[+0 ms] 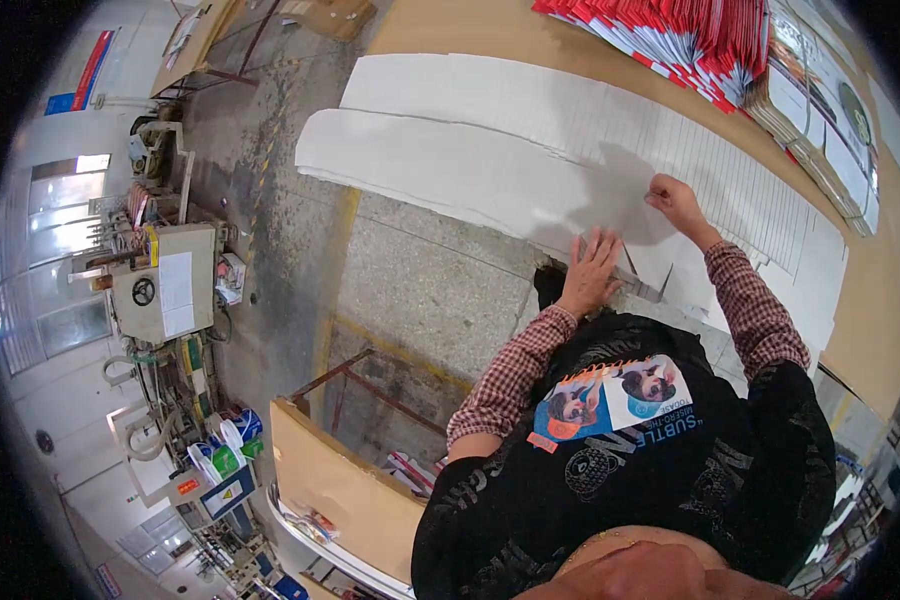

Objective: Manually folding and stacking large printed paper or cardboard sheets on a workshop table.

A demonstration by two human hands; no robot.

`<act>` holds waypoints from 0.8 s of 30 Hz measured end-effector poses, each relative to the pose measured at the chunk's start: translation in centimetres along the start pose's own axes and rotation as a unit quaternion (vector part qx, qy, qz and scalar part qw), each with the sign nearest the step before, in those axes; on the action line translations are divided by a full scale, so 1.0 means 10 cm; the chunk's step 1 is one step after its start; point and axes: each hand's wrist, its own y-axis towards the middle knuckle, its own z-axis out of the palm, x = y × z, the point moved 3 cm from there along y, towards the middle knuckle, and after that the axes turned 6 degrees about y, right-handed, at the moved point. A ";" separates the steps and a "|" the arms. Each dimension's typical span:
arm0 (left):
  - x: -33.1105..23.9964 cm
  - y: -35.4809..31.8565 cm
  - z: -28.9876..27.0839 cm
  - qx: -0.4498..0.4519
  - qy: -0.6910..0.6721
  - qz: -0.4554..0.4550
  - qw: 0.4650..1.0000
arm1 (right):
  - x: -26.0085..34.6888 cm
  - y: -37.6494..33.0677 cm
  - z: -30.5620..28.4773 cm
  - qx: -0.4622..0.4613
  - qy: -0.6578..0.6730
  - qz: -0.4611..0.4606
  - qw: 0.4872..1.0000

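Long white cardboard sheets (pixel 420 150) lie across the brown table (pixel 440 30) in front of me, overlapping and reaching past its near edge. Fingers spread, my left hand (pixel 592 272) rests flat on the near edge of the white board, beside a split or torn flap (pixel 651 264). Above the board, farther right, my right hand (pixel 676 203) is closed with the fingers curled in. Whatever those fingers may hold is hidden. Under and beyond the right hand the sheet carries many thin parallel lines (pixel 740 190).
Red and white folded packaging (pixel 670 40) stands in a fanned row at the far right. Next to it is a strapped bundle of flat printed cartons (pixel 810 120). A second table (pixel 340 480) stands at lower left, and a machine with a handwheel (pixel 175 285) at far left.
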 end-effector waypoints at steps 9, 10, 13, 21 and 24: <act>0.27 0.01 -0.07 -0.019 -0.064 0.062 0.996 | 0.18 0.09 0.10 0.028 0.017 -0.012 0.999; 0.29 0.02 -0.08 -0.017 -0.067 0.070 0.995 | 0.14 0.10 0.14 0.022 0.015 -0.006 1.000; 0.36 0.06 -0.09 0.034 -0.092 0.105 0.990 | 0.02 0.12 0.23 0.006 0.001 0.078 0.997; 0.42 0.17 -0.14 0.060 -0.043 0.201 0.977 | -0.01 0.04 0.29 -0.041 0.003 0.086 0.995; 0.48 0.20 -0.11 0.061 -0.014 0.233 0.970 | 0.06 0.03 0.31 -0.063 -0.017 0.091 0.994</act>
